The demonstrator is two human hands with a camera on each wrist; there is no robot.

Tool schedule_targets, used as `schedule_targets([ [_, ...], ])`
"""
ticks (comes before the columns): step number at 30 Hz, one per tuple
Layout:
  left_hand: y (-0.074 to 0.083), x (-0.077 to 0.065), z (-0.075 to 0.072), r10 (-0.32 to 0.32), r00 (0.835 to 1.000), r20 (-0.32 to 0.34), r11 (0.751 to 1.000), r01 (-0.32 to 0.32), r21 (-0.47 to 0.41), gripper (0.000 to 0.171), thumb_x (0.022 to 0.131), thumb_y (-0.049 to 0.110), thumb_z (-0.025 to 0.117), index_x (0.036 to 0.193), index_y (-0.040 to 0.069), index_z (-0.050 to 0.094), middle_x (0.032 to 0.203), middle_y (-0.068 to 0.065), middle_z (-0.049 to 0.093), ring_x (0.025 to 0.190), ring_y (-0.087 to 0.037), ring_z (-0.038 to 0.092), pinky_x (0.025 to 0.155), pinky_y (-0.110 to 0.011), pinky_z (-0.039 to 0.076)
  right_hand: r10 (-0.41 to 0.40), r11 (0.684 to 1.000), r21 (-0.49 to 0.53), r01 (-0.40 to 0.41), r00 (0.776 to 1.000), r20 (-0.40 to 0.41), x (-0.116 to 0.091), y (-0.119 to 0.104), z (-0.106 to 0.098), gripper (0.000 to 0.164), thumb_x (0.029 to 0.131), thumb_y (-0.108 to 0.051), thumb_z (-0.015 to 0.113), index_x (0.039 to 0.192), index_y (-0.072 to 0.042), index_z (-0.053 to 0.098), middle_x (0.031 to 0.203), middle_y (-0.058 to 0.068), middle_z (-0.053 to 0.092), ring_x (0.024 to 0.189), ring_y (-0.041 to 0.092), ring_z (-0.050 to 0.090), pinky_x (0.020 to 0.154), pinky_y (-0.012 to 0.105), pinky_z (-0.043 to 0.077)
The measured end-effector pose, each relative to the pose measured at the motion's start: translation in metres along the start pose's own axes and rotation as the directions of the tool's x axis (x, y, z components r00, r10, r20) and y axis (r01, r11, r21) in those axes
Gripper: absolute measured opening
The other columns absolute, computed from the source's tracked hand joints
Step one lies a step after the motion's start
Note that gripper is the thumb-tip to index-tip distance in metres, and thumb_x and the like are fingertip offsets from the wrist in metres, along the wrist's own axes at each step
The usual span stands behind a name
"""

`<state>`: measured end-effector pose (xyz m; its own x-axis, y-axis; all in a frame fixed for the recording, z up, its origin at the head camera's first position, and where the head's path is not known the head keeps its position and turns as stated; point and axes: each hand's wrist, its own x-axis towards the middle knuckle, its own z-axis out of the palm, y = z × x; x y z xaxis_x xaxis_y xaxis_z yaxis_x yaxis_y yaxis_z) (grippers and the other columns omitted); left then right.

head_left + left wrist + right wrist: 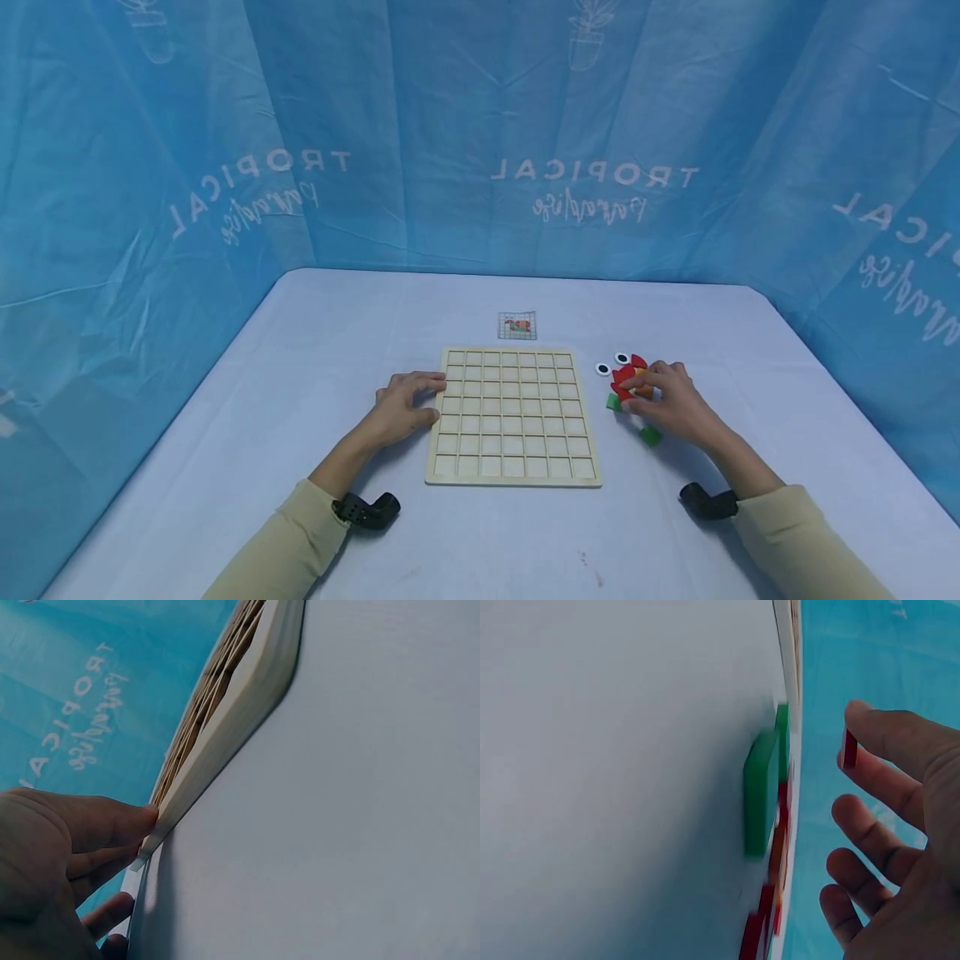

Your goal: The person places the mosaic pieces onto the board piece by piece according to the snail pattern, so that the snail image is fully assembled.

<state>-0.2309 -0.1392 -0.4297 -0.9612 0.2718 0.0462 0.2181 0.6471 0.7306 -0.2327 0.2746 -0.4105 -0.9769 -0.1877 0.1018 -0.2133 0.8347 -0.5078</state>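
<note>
Fingertips and thumb of my left hand (401,411) rest at the left edge of a pale wooden grid board (510,481). In the left wrist view, the thumb lies on the rim of the board (247,705) with the other fingers fairly straight beside it. Between thumb and index finger, my right hand (900,802) pinches a small red block (849,748), raised above the table. Below that hand (670,402) lies a loose group of pieces: red ones (638,362), green blocks (650,435) and two round eye pieces (603,369). My right hand partly covers the group.
Beyond the board, a small picture card (517,326) with a gridded coloured figure lies on the white tabletop (360,317). Blue printed curtains (450,108) enclose the table at the back and sides. Both wrists wear black straps with camera mounts (367,511).
</note>
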Motion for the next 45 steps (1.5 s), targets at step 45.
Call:
schedule_targets([
  [45, -0.002, 0.0, 0.004, -0.018, 0.999, -0.036, 0.998, 0.016, -0.057, 0.044, 0.08, 0.007, 0.066, 0.124, 0.008, 0.061, 0.142, -0.004, 0.049, 0.138, -0.03, 0.026, 0.104, -0.053, 0.012, -0.027, 0.998, 0.049, 0.026, 1.0, 0.007, 0.044, -0.068, 0.065, 0.031, 0.077, -0.029, 0.076, 0.106, -0.019, 0.072, 0.103, 0.003, 0.061, 0.098, 0.019, 0.044, 0.073, 0.03, 0.039],
])
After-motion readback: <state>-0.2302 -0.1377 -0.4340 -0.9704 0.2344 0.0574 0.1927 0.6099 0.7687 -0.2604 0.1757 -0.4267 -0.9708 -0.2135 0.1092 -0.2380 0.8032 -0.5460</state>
